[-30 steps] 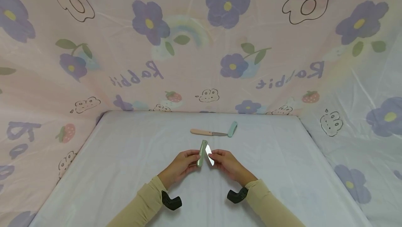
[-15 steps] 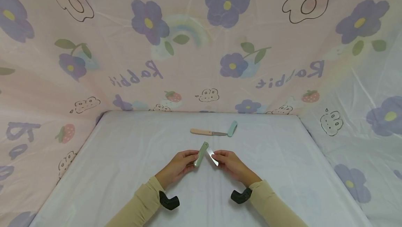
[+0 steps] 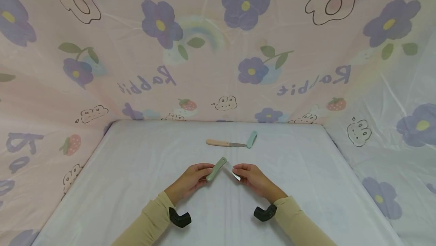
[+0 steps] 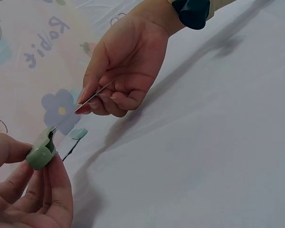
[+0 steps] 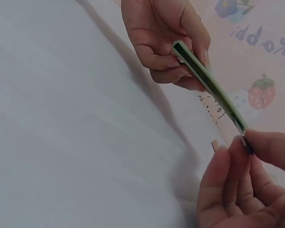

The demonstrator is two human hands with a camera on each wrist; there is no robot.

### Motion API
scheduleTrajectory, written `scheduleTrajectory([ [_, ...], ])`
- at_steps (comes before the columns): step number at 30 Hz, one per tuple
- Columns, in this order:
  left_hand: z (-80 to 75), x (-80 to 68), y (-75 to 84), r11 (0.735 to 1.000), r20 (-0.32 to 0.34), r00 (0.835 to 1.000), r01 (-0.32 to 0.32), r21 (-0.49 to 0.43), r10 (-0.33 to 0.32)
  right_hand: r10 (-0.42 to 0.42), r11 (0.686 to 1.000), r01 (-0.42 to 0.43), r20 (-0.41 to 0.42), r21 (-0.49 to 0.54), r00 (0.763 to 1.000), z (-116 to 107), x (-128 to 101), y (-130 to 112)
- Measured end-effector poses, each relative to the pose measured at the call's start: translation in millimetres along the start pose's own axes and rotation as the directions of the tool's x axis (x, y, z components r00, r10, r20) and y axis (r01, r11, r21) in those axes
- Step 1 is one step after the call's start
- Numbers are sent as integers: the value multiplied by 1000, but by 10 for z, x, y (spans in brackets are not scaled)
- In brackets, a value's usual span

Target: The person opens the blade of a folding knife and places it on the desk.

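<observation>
Together our two hands hold one folding knife above the white cloth-covered table (image 3: 136, 170), close to our body and near the middle of the surface. Our left hand (image 3: 190, 179) has its fingers and thumb curled round the lower end of the green handle (image 3: 215, 168), which slants up and to the right, away from that hand. From the left wrist view we see the rounded butt of the handle (image 4: 41, 153) pinched between the thumb and the bent fingers (image 4: 52, 190). Our right hand (image 3: 253, 179) pinches the steel blade (image 3: 235, 175) between thumb and fingertips; the blade runs down and to the right from the handle's far end, so handle and blade form a wide angle whose peak sits between the two hands. In the right wrist view the handle's dark open slot (image 5: 206, 80) faces the camera, and the blade itself is mostly hidden by our fingertips (image 5: 237, 156).

Farther back on the table, well apart from both hands, lies a second knife with a tan handle (image 3: 225, 143), its tip just beside a small mint-green sheath (image 3: 252, 139). A pink floral curtain (image 3: 218, 49) surrounds the table.
</observation>
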State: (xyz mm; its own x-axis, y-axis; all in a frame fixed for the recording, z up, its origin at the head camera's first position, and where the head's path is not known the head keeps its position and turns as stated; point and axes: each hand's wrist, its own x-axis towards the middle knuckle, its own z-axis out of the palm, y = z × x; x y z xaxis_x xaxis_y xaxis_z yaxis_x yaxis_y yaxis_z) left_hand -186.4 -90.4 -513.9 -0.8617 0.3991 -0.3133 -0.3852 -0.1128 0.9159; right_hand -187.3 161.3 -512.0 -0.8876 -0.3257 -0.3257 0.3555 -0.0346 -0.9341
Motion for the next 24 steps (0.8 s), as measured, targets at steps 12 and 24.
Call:
scheduleTrajectory([
  [12,-103,-52,15,999,22,1000,10,32,-11,-7,1000,7,32,0,999,-38,-48,-25],
  [24,-184,-117,54,998,124,992,23,61,-30,-3,999,5,77,-32,997,-118,-55,-5],
])
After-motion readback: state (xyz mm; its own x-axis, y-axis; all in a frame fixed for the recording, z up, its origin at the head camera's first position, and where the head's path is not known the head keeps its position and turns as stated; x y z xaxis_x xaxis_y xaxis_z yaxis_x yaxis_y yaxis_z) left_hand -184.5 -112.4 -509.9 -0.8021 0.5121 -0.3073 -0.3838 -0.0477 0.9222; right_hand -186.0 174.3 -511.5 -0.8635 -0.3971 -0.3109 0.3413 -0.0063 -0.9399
